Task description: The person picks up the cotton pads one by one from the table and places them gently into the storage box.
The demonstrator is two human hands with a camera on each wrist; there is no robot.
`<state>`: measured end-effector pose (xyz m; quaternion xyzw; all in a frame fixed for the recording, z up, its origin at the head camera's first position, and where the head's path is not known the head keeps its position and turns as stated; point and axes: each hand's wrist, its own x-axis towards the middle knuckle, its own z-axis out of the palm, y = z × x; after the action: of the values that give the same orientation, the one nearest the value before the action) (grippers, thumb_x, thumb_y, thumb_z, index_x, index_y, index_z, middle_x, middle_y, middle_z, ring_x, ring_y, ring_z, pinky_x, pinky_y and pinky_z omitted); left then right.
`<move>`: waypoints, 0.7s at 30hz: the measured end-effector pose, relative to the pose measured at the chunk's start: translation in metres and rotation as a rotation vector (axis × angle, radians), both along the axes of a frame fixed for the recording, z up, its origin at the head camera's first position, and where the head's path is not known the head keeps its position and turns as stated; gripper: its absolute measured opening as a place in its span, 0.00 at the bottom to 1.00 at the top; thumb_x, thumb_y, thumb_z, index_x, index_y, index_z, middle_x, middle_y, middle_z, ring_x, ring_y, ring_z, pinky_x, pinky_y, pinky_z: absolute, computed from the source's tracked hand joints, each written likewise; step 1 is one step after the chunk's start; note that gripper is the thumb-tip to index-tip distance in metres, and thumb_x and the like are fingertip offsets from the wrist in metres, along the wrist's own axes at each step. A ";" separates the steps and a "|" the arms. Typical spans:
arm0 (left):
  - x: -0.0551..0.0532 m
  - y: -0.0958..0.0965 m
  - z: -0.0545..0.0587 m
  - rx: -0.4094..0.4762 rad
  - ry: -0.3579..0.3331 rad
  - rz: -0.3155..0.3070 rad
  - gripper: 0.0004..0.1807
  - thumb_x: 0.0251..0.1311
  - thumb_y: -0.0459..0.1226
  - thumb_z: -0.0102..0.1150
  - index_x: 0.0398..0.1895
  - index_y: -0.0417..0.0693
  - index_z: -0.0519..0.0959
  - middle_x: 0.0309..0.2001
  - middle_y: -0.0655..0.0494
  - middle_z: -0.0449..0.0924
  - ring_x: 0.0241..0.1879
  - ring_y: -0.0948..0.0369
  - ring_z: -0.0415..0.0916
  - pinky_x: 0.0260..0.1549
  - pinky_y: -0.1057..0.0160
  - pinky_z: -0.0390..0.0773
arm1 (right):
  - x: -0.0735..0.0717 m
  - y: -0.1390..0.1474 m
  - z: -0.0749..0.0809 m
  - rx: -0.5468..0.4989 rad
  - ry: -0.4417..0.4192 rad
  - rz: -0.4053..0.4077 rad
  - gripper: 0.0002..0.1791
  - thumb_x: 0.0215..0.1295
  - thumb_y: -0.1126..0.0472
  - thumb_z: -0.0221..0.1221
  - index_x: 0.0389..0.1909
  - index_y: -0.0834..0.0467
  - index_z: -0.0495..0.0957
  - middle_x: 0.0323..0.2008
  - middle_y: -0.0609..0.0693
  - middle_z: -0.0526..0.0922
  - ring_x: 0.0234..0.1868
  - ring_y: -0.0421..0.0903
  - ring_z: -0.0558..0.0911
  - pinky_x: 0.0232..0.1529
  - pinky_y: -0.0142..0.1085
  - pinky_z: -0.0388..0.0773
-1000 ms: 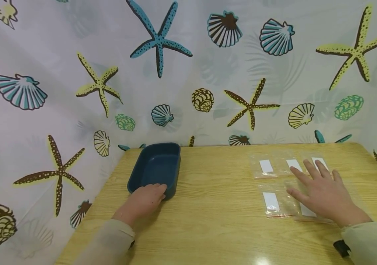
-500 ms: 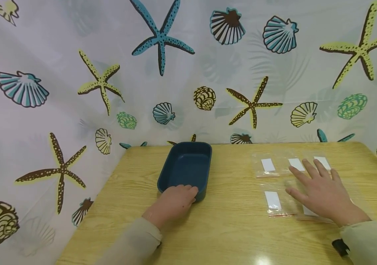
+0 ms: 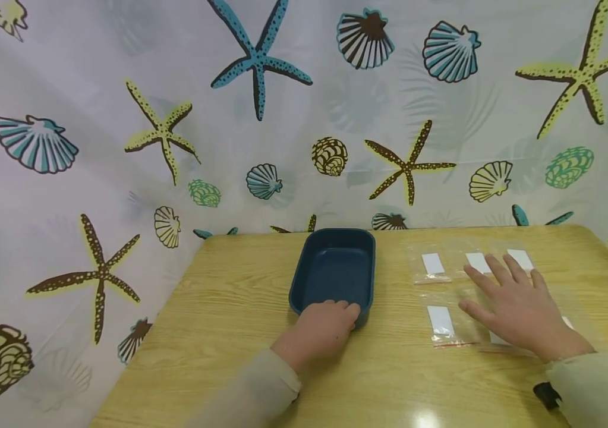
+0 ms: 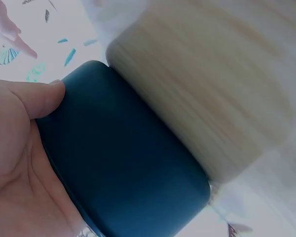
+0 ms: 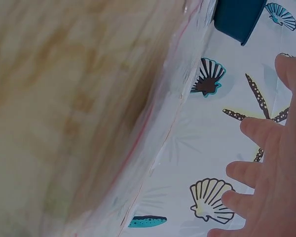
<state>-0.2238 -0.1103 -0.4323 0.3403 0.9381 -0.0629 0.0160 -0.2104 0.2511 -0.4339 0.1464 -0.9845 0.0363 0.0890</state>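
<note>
In the head view a dark blue rectangular bin [image 3: 336, 270] stands on the wooden table, and nothing lies in it. My left hand [image 3: 317, 330] grips its near rim, thumb on the outer wall and fingers over the edge. The left wrist view shows the thumb pressed on the bin's smooth near wall [image 4: 123, 153]. On the right, my right hand [image 3: 523, 309] is spread palm down over several clear zip bags with white cards inside. One bag [image 3: 440, 321] lies left of its thumb; another bag [image 3: 432, 263] lies farther back. The hand hides part of the bags beneath it.
A light wooden table [image 3: 218, 297] carries everything. Behind and beside it hangs a white curtain [image 3: 293, 107] printed with starfish and shells. A small black object [image 3: 547, 395] shows at the right sleeve's cuff.
My left hand has moved the bin to the right along the table, from the far left to near the middle. My right hand has stayed over the bags.
</note>
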 end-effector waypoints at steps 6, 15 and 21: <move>0.006 0.030 0.000 -0.011 -0.038 0.018 0.06 0.78 0.43 0.48 0.48 0.54 0.74 0.41 0.59 0.78 0.36 0.60 0.74 0.34 0.59 0.77 | -0.001 0.000 0.001 -0.007 -0.006 -0.002 0.45 0.70 0.25 0.44 0.78 0.50 0.60 0.76 0.67 0.54 0.74 0.72 0.50 0.63 0.76 0.46; 0.018 0.065 0.002 -0.027 -0.064 0.018 0.07 0.79 0.41 0.46 0.51 0.56 0.74 0.44 0.59 0.78 0.40 0.59 0.76 0.35 0.57 0.78 | 0.000 -0.001 0.001 -0.008 0.011 -0.009 0.45 0.70 0.25 0.44 0.78 0.51 0.61 0.75 0.67 0.55 0.74 0.72 0.50 0.63 0.75 0.47; 0.023 0.075 0.005 -0.045 -0.057 0.027 0.07 0.78 0.42 0.47 0.52 0.56 0.75 0.45 0.59 0.80 0.40 0.59 0.77 0.35 0.59 0.79 | -0.001 -0.001 0.001 -0.014 0.012 -0.016 0.45 0.69 0.25 0.44 0.77 0.51 0.62 0.75 0.67 0.55 0.74 0.72 0.50 0.63 0.75 0.46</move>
<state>-0.2007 -0.0352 -0.4274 0.3288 0.9401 -0.0740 0.0509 -0.2111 0.2500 -0.4329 0.1379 -0.9848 0.0418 0.0965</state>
